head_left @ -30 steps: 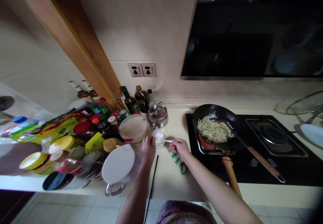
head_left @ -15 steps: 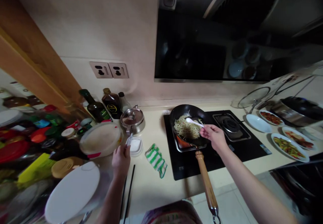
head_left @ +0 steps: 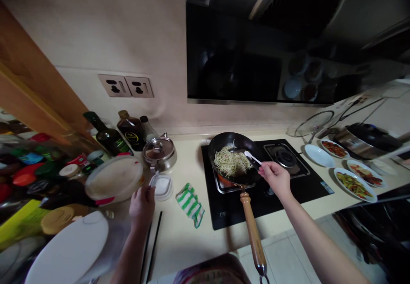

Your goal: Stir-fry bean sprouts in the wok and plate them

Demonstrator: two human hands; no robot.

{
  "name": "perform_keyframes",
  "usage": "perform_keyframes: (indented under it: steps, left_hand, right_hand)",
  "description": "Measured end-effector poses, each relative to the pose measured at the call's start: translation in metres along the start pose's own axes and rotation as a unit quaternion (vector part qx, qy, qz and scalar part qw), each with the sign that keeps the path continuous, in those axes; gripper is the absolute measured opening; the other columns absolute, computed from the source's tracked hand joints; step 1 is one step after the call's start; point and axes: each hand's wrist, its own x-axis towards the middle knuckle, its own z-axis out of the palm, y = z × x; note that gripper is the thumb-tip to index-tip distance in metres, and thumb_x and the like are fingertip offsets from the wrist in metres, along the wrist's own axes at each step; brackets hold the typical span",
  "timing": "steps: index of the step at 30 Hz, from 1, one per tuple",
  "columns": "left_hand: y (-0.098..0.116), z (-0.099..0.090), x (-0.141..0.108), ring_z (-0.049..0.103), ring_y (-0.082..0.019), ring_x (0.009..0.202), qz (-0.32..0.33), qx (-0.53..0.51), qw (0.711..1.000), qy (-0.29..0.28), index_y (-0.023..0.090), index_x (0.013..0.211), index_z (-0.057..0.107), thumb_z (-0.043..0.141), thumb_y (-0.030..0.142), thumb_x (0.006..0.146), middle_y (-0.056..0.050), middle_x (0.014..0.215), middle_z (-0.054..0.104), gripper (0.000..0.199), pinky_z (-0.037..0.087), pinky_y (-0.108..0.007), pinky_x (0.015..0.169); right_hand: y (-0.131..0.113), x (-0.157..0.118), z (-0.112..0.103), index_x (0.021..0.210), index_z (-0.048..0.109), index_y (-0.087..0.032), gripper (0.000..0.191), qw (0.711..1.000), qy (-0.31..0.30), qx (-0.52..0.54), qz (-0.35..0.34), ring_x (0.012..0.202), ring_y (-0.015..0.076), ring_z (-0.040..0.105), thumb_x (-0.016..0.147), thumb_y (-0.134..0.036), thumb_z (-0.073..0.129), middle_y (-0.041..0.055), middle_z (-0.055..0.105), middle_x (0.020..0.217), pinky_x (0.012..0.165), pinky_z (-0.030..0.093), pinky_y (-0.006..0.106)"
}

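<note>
A small white spoon (head_left: 253, 159) is pinched in my right hand (head_left: 276, 179), its bowl over the right side of a black frying pan (head_left: 224, 141). Pale bean sprouts (head_left: 231, 163) lie in the pan, whose wooden handle (head_left: 253, 228) points towards me. My left hand (head_left: 143, 205) is beside a small square container (head_left: 163, 187) of white grains. Its fingers are closed on the container's raised clear lid (head_left: 154, 178), though they are partly hidden. A green-and-white striped cloth (head_left: 190, 203) lies between the container and the stove.
The pan sits on a black two-burner stove (head_left: 224, 215). Bottles (head_left: 131, 132), a steel pot (head_left: 159, 152) and jars crowd the left. Dark chopsticks (head_left: 155, 245) lie beside my left forearm. Plates of food (head_left: 355, 184) and a cooker (head_left: 365, 141) stand right.
My right hand has moved the spoon rightward relative to the pan, from above the sprouts' middle towards their right edge. My left hand stays at the container. The whole view has shifted slightly.
</note>
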Motion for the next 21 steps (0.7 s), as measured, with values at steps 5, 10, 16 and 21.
perform_keyframes:
  steps: [5,10,16,21]
  left_hand:
    - [-0.001,0.002,0.000,0.056,-0.025,0.075,0.003,0.010,1.000,0.003,0.022,0.075,0.055,0.046,0.040,0.078,-0.005,0.068,0.057,0.020,0.041,-0.032,0.064]
    - [-0.002,0.006,-0.001,0.059,-0.023,0.080,0.011,0.047,0.999,0.000,0.019,0.083,0.061,0.047,0.032,0.084,-0.007,0.078,0.064,0.019,0.045,-0.030,0.068]
    - [-0.001,0.003,0.000,0.061,-0.021,0.082,0.034,0.078,0.996,-0.016,0.018,0.099,0.065,0.046,0.028,0.088,-0.008,0.086,0.066,0.023,0.048,-0.028,0.070]
    - [0.004,0.003,-0.014,0.063,-0.021,0.085,0.098,0.052,0.992,-0.064,0.020,0.110,0.065,0.043,0.029,0.089,-0.010,0.099,0.066,0.031,0.051,-0.030,0.073]
  right_hand:
    - [-0.005,-0.003,0.003,0.081,0.071,-0.017,0.040,0.997,-0.020,-0.056,-0.053,0.065,0.0200,0.068,0.067,-0.055,0.071,0.0045,0.070,0.072,0.068,0.059,0.034]
    - [-0.011,-0.034,0.066,0.084,0.068,-0.015,0.036,0.988,-0.139,-0.018,-0.066,0.061,0.0204,0.068,0.081,-0.051,0.059,0.0064,0.070,0.069,0.059,0.059,0.034]
    - [-0.023,-0.113,0.223,0.085,0.071,-0.019,0.023,0.880,-0.395,-0.177,-0.194,0.074,0.0188,0.069,0.090,-0.022,0.048,0.0045,0.073,0.077,0.072,0.055,0.032]
    - [-0.029,-0.128,0.252,0.110,0.068,-0.019,0.045,0.824,-0.453,-0.245,-0.236,0.097,0.0291,0.064,0.068,-0.032,0.079,0.0106,0.070,0.105,0.084,0.052,0.040]
